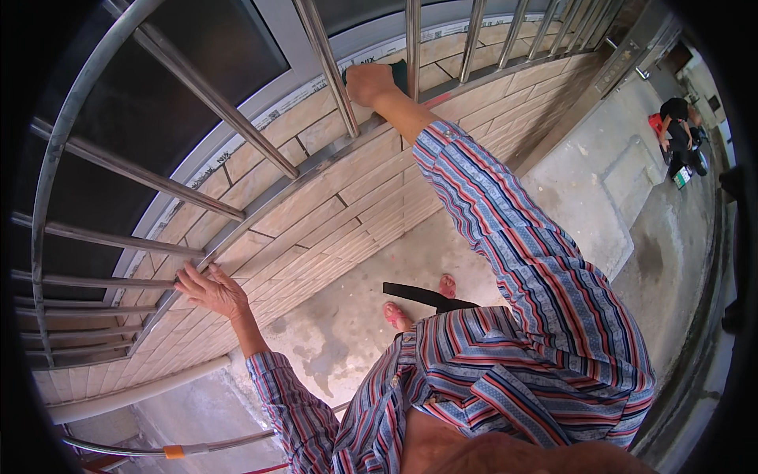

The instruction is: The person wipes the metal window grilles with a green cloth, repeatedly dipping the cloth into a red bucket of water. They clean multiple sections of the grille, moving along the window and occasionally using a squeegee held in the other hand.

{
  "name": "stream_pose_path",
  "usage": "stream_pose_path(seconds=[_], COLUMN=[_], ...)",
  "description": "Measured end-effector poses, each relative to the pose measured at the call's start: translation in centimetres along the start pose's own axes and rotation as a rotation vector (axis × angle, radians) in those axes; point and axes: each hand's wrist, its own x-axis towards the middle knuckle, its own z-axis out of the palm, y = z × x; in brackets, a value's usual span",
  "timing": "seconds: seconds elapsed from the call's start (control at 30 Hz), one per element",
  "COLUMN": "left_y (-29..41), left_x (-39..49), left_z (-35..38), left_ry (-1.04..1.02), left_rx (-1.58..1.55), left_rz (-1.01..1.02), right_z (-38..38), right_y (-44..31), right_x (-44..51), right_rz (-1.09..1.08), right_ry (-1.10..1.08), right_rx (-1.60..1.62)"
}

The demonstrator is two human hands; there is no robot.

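My right hand [370, 86] reaches between the upright metal bars of a window guard [325, 65], closed on a dark green cloth [399, 76]. The cloth lies near the window frame, over the tiled sill [317, 121]; its far part is hidden by my hand and a bar. Lower on the left, my left hand [216, 293] rests its fingertips on the guard's bottom metal rail [266, 198], with the fingers apart and nothing held. Dark window glass [160, 71] stands behind the bars.
Below the rail runs a tiled wall [331, 207] down to the concrete floor [331, 338]. An open metal door [622, 65] stands at the upper right. Farther off, another person [676, 127] sits bent forward. A white pipe [142, 388] follows the wall at lower left.
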Motion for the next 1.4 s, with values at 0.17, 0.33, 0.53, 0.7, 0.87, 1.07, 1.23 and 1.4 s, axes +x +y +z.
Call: stream_pose_path(seconds=[0.17,0.33,0.53,0.7,0.87,1.07,1.23,1.4], left_y=[0.0,-0.1,-0.5,-0.4,0.3,2.2,6.9,14.3], left_x=[-0.2,-0.2,-0.2,-0.7,-1.0,-1.1,-2.0,-0.5], left_z=[0.5,0.6,0.1,-0.5,-0.8,-1.5,-2.9,-3.8], left_ry=[0.034,0.053,0.068,0.014,0.028,0.079,0.033,-0.106], left_rx=[-0.019,-0.028,-0.022,-0.03,-0.076,-0.293,-0.361,-0.356], left_rz=[0.019,0.035,0.107,0.081,0.065,0.118,0.562,0.845], right_z=[1.4,0.3,-1.4,-3.1,-4.5,0.7,9.8,15.2], right_y=[0.4,-0.4,0.1,2.8,8.6,14.0,17.0,19.9], right_x=[-1.1,-2.4,-3.7,-7.5,-14.8,-26.7,-39.0,-49.3], right_rz=[-0.111,-0.14,0.309,0.066,-0.345,0.473,0.928,1.33], right_ry=[-0.167,-0.378,-0.332,-0.278,-0.267,0.393,0.579,0.887], right_rx=[0.219,0.598,1.631,2.274,2.576,2.495,2.455,2.179])
